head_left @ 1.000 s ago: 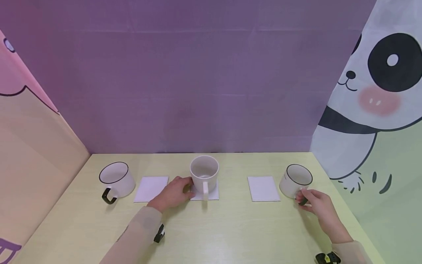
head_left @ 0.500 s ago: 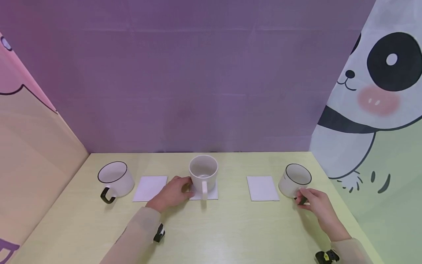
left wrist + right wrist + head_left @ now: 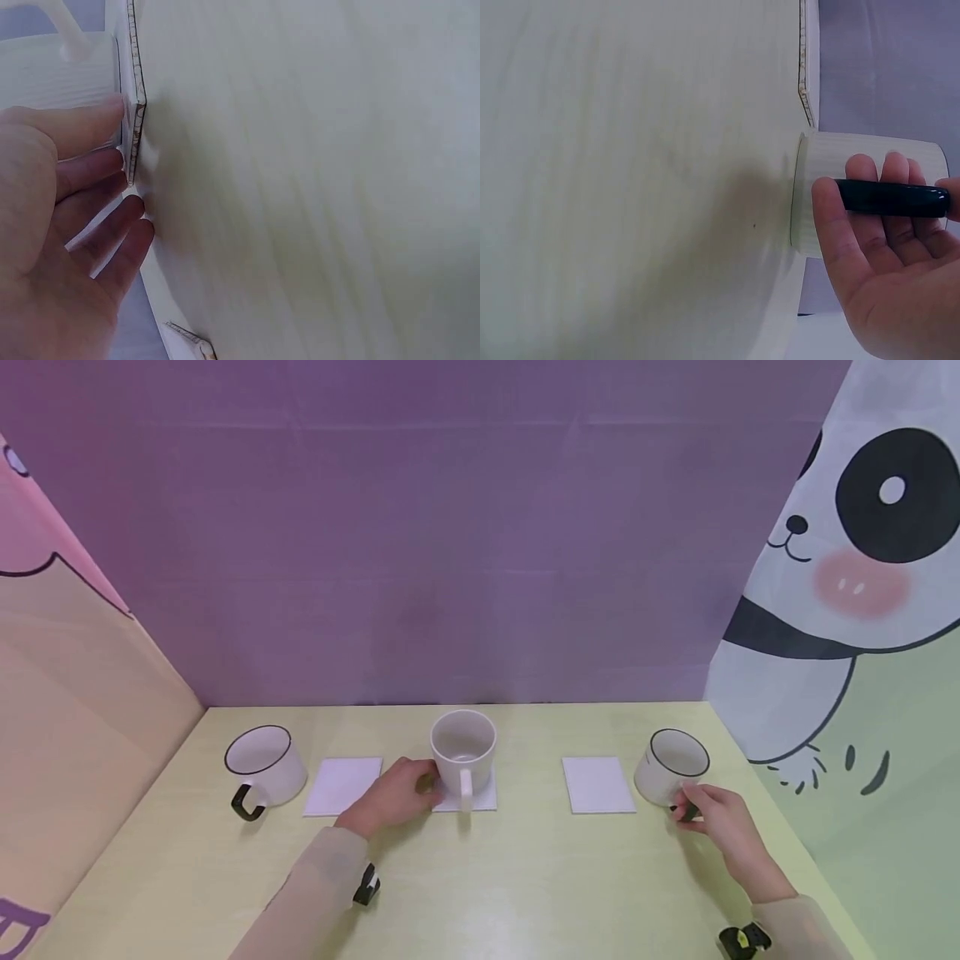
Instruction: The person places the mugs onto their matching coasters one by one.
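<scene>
At the lower center of the frame, we see the left hand (image 3: 392, 795) at the near-left side of the middle coaster (image 3: 483, 799), thumb and forefinger bent toward its edge; the fingertips sit close together against it, yet we cannot tell whether they pinch the card or merely touch it. On that coaster stands the plain white mug (image 3: 454, 768), upright, handle toward the bottom of the frame; we read the hand's place there as a way of steadying or squaring the pair. At right of the frame, the right hand (image 3: 723, 827) holds the right black-rimmed mug (image 3: 657, 778), its fingers hooked behind the dark handle (image 3: 892, 199), probably because that leaves the rim and wall untouched; whether the base bears fully on the surface (image 3: 540, 877) we cannot quite tell. Just beside this mug, toward the center, lies the right coaster (image 3: 598, 785). Around these, we find the left black-rimmed mug (image 3: 276, 781) at left of the frame, near the left coaster (image 3: 343, 787), whose lower right corner the left hand hides. The plain mug and left forearm stand between the two outer mugs, and the purple backdrop (image 3: 465, 543) closes off the far side.
</scene>
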A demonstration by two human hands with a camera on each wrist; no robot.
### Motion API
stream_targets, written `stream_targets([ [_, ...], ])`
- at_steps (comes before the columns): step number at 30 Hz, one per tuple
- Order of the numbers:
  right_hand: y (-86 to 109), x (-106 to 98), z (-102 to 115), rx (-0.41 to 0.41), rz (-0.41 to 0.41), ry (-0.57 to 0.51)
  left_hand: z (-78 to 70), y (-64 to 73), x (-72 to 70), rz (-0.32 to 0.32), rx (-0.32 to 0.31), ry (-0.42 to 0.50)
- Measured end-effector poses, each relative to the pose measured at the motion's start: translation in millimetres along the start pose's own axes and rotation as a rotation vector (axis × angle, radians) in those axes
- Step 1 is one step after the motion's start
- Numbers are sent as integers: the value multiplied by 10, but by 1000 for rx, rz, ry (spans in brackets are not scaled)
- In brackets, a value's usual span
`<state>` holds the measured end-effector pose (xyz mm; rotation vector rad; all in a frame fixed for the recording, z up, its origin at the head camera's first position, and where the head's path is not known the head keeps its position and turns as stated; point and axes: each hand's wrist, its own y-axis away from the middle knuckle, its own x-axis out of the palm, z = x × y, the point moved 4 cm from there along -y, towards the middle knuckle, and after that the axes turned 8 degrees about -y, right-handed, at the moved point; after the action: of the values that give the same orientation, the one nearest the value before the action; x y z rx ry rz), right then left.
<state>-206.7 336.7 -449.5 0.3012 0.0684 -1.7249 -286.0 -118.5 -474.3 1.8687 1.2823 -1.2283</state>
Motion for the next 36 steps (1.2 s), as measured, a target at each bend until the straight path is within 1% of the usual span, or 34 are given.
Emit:
stream_targets([
  [3, 0, -9, 3, 3, 2, 0, -15, -6, -9, -25, -12, -10],
  [8, -12, -11, -3, 0, 5, -3, -32, 2, -49, -82, -61, -57],
  [15, -11, -12, 4, 5, 9, -8, -50, 44, -111, -154, -93, -94],
  [17, -6, -12, 4, 9, 13, -5, -59, 58, -141, -194, -98, -97],
  [19, -3, -13, 3, 12, 13, -2, -67, 69, -178, -252, -107, -105],
  [22, -1, -17, -2, 13, 1, -2, -82, 82, -234, -348, -134, -98],
  [24, -2, -17, -4, 11, -10, -8, -88, 92, -257, -396, -160, -91],
  [28, -5, -3, 0, 4, -13, -15, -113, 125, -285, -452, -194, -72],
  [33, 2, 8, 5, 9, -14, -10, -165, 171, -329, -530, -192, -81],
  [36, 3, 8, 7, 8, -18, -10, -197, 193, -362, -564, -190, -78],
])
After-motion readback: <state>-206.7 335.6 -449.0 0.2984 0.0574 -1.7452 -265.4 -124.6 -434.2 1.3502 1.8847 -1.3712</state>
